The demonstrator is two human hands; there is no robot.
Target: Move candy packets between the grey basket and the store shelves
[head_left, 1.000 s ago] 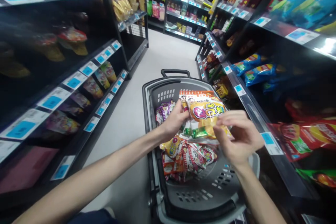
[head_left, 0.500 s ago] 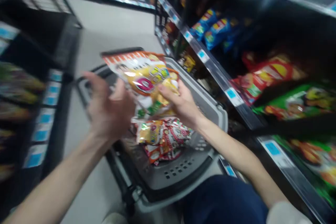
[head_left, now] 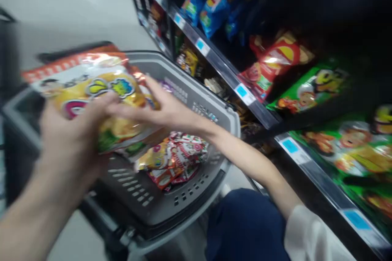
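Over the basket, a shiny yellow, white and orange snack bag (head_left: 84,77) is held up at the left. My left hand (head_left: 69,142) grips its lower edge, thumb across the front. My right hand (head_left: 163,108) is closed on its right side, thumb on the front and the other fingers hidden behind. A second orange-edged packet (head_left: 142,81) shows partly behind it, next to my right hand. Below, several small red, white and yellow snack packets (head_left: 183,157) lie in the grey shopping basket (head_left: 234,124).
To the right runs a dark shelf edge with price labels (head_left: 243,91). Blue chip bags (head_left: 214,12), a red chip bag (head_left: 274,63) and green snack bags (head_left: 309,89) stand on it. Pale floor (head_left: 73,16) lies beyond the basket. A knee in dark blue cloth (head_left: 245,224) is at the bottom.
My left hand, open beside the bag before, has closed on it. Bag and hands have come nearer and sit further left in view. The camera has turned toward the right shelf.
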